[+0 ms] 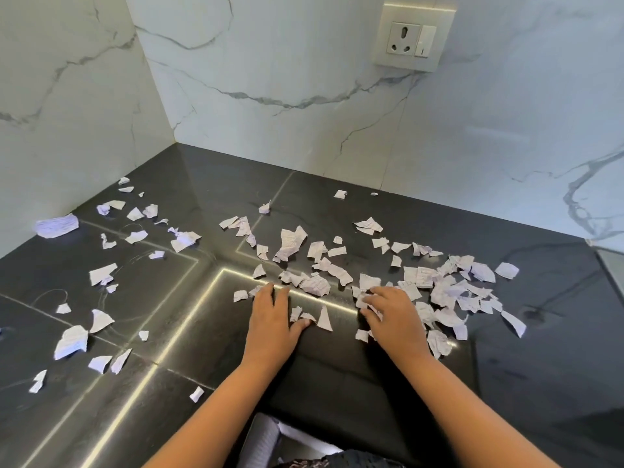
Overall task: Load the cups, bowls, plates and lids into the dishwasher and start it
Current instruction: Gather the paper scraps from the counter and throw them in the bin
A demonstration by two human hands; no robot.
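two bare forearms are coming into the picture from the bottom edge and running up toward the middle of the frame. the left hand (270, 315) and the right hand (393, 314) are showing bare as well, with fingers and wrists uncovered. the forearms are looking slim and smooth, and the lower edge is cutting them off near the elbows. at the bottom centre of the frame, between the two arms, a strip of dark garment (341, 461) is peeking in, carrying a fine lighter pattern too blurred to read. just left of it a pale grey ribbed fabric (265, 434) is showing; whether it is part of the clothing cannot be told.
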